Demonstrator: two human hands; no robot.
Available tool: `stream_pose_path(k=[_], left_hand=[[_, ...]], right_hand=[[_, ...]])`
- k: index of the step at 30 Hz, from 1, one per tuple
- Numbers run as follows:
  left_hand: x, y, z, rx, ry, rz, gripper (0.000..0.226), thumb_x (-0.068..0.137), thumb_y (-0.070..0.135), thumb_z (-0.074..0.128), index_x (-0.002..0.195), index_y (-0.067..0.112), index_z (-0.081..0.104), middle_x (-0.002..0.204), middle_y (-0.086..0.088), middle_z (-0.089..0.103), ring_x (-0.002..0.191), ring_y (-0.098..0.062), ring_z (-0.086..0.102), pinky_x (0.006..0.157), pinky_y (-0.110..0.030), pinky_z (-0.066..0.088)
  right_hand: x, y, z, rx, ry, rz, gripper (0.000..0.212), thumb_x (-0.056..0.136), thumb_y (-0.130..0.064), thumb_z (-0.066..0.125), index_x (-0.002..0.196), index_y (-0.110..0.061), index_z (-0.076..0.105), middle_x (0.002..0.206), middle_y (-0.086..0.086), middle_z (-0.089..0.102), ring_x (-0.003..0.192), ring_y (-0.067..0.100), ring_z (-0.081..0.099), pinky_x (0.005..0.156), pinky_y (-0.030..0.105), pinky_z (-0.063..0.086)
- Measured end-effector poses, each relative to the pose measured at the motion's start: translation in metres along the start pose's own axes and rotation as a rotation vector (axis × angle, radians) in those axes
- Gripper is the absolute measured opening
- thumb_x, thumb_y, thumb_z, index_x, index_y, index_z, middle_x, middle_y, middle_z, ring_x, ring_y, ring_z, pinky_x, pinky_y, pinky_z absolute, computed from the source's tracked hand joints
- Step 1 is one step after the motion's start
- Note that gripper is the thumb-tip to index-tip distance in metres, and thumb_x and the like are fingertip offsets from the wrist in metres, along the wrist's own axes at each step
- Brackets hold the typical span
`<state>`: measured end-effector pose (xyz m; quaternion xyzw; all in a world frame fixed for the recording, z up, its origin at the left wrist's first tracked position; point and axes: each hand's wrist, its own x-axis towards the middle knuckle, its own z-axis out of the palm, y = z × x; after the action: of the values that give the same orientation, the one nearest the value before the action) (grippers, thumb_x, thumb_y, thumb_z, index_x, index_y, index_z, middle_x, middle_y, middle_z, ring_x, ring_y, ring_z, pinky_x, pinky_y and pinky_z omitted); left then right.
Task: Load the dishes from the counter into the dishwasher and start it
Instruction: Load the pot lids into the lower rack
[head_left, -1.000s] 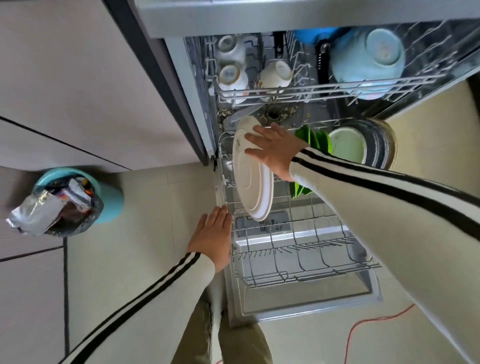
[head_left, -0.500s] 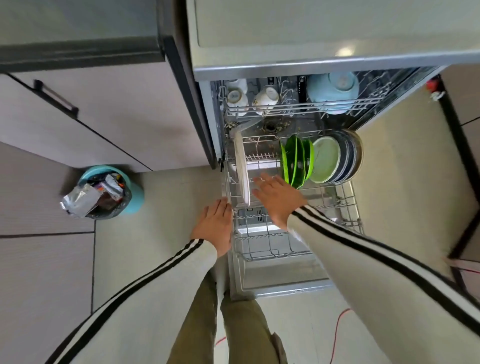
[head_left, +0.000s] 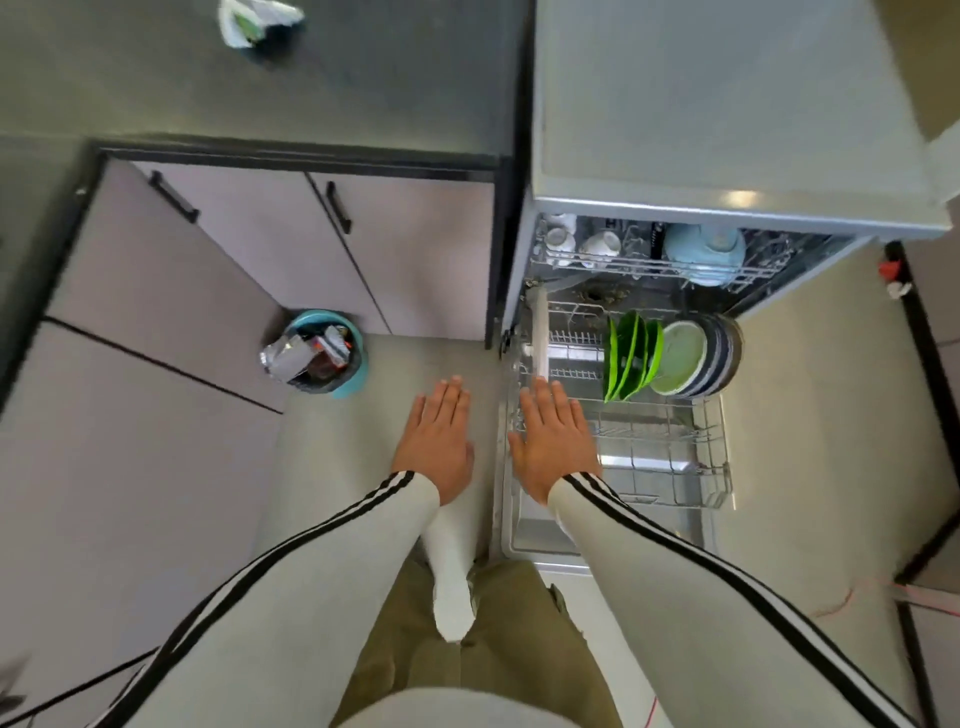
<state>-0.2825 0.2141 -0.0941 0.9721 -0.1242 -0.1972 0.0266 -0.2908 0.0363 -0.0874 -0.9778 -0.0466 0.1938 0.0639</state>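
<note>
Over the pulled-out lower rack (head_left: 670, 457) of the open dishwasher (head_left: 727, 130), the person's right hand (head_left: 553, 447) hangs flat, palm down, fingers straight and close together, holding nothing; whether it touches the wire I cannot tell. The left hand (head_left: 436, 441) is flat in the same way, empty, above the floor just beside the rack's left edge. A white plate (head_left: 540, 332) stands on edge at the rack's far left, just beyond the right hand's fingertips. Further right, green plates (head_left: 631, 356) lean in a row, then a pale green plate (head_left: 678, 356) fronting a stack of dark-rimmed plates (head_left: 724, 353). The upper rack (head_left: 623, 267) carries white cups (head_left: 602, 247) and a light blue bowl (head_left: 704, 252). To the left, a full teal bin (head_left: 322, 353) sits on the floor against the cupboards, and a crumpled wrapper (head_left: 254, 18) lies on the dark bench (head_left: 363, 78).
</note>
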Motion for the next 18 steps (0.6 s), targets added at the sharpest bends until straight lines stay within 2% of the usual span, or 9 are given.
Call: stream_pose_path(k=[6, 11, 15, 18], left_hand=[[-0.076, -0.124, -0.026, -0.040, 0.156, -0.189, 0.075, 0.100, 0.048, 0.027, 0.157, 0.009, -0.002, 0.165, -0.006, -0.011, 0.151, -0.022, -0.013, 0.123, -0.046, -0.003], [-0.147, -0.241, -0.050, -0.044, 0.276, -0.415, 0.076, 0.099, 0.049, 0.027, 0.157, 0.008, 0.000, 0.165, -0.008, -0.009, 0.152, -0.024, -0.011, 0.123, -0.046, -0.004], [-0.198, -0.319, -0.066, -0.038, 0.343, -0.603, 0.076, 0.100, 0.047, 0.029, 0.156, 0.007, -0.003, 0.164, -0.010, -0.013, 0.151, -0.026, -0.015, 0.122, -0.047, -0.007], [-0.232, -0.364, -0.072, -0.046, 0.396, -0.731, 0.076, 0.099, 0.046, 0.031, 0.157, 0.007, 0.001, 0.165, -0.011, -0.011, 0.151, -0.026, -0.014, 0.123, -0.048, -0.003]], right_hand=[[-0.005, -0.100, -0.041, -0.023, 0.161, -0.151, 0.068, 0.098, -0.049, 0.013, 0.157, -0.017, 0.010, 0.165, 0.006, -0.004, 0.152, 0.024, -0.006, 0.123, 0.044, 0.001], [0.022, -0.223, -0.060, -0.041, 0.239, -0.356, 0.064, 0.099, -0.047, 0.026, 0.156, -0.018, 0.021, 0.165, 0.007, 0.004, 0.152, 0.026, 0.004, 0.122, 0.046, 0.006], [0.038, -0.337, -0.076, -0.042, 0.263, -0.571, 0.060, 0.103, -0.044, 0.027, 0.157, -0.021, 0.015, 0.165, 0.004, -0.003, 0.152, 0.023, -0.004, 0.123, 0.044, 0.003], [0.044, -0.415, -0.076, -0.076, 0.270, -0.733, 0.060, 0.103, -0.043, 0.027, 0.157, -0.020, 0.015, 0.165, 0.005, -0.004, 0.152, 0.023, -0.005, 0.123, 0.044, 0.002]])
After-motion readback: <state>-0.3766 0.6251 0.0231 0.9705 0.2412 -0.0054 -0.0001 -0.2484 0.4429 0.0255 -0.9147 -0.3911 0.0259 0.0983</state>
